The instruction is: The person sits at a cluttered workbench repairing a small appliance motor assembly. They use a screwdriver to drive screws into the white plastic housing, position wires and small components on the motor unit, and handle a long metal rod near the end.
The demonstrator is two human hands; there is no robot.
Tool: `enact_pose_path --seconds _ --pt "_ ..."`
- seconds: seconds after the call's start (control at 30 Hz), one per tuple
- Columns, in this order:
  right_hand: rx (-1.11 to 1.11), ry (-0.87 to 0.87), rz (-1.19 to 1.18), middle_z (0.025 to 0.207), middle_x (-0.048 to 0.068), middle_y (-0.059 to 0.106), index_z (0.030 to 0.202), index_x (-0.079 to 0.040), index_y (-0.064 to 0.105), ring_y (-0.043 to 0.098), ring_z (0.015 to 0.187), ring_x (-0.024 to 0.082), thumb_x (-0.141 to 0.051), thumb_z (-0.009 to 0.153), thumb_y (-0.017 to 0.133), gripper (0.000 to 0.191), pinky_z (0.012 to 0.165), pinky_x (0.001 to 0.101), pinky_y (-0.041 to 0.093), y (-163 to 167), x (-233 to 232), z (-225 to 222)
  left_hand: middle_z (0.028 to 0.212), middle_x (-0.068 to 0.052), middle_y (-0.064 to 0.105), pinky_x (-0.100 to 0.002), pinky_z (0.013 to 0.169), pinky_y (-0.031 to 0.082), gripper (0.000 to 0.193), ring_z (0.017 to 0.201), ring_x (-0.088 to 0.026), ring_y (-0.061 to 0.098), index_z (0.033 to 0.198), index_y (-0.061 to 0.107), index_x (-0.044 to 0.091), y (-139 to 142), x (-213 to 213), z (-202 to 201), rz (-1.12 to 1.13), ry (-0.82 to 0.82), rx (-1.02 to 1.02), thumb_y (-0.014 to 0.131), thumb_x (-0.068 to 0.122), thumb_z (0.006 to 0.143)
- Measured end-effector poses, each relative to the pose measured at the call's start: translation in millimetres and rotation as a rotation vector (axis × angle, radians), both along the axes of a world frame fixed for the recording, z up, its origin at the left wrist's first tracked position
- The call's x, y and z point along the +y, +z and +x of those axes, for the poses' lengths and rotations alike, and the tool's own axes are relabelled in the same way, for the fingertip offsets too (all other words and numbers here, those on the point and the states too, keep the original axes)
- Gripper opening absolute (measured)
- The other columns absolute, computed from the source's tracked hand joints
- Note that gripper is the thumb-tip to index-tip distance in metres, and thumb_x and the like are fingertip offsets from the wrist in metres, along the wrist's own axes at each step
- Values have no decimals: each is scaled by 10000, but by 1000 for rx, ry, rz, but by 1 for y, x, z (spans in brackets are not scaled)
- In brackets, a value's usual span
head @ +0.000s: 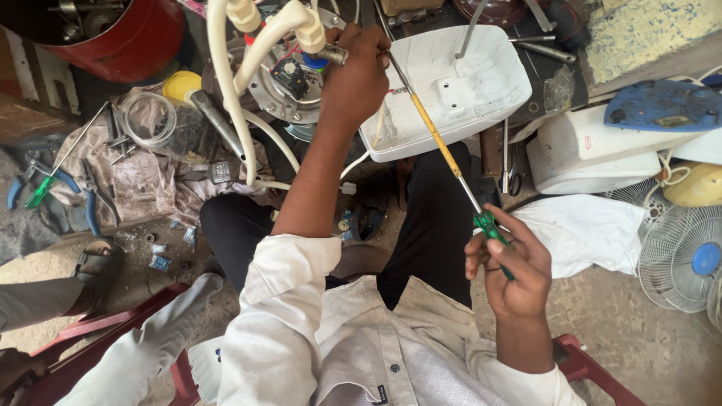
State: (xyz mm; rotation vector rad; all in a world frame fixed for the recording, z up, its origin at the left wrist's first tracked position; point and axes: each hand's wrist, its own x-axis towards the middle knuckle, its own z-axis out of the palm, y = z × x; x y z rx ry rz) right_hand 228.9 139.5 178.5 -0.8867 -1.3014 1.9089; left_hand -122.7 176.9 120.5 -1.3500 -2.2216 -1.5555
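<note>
My left hand (pixel 359 71) reaches forward and grips a metal fitting (pixel 333 53) at the end of a cream-coloured hose (pixel 265 37) on a round metal appliance part (pixel 280 89). My right hand (pixel 510 263) holds the green handle of a long screwdriver (pixel 438 140). Its yellow shaft runs up and left to the fitting by my left fingers. Behind the shaft lies a white plastic housing (pixel 481 90), open side up. My black-trousered knees are below it.
A red drum (pixel 143 41) stands at top left. Pliers (pixel 45 188) and small tools lie on a cloth (pixel 143 180) at left. White appliance casings (pixel 594 154), a blue part (pixel 665 105) and fan grilles (pixel 681 256) sit at right. Another person's sandalled foot (pixel 98 259) is at left.
</note>
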Motion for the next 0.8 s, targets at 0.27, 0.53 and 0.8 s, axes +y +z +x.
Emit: enact_pose_path --seconds 0.27,0.53,0.8 --pt "-44 -154 -80 1007 269 723 1281 143 610 679 673 254 -71 980 599 369 523 327 527 11 5 -3 974 -103 638 -489 878 449 152 1054 -361 536 944 680 64 2 -3 0 -44 -24 -14 705 -22 823" --pt "-440 -153 770 1012 227 735 1202 105 683 735 818 222 59 932 722 277 697 302 610 43 -12 -16 1038 -116 651 -508 939 434 193 1126 -400 507 942 687 72 14 -5 3 -123 6 7 676 -41 786" --pt "-311 -187 29 1003 197 746 1248 -7 688 753 721 219 -10 918 612 338 599 317 636 44 -15 -26 1069 -115 648 -526 955 440 164 1163 -405 494 950 681 67 22 -3 4 -170 31 -12 689 -25 814"
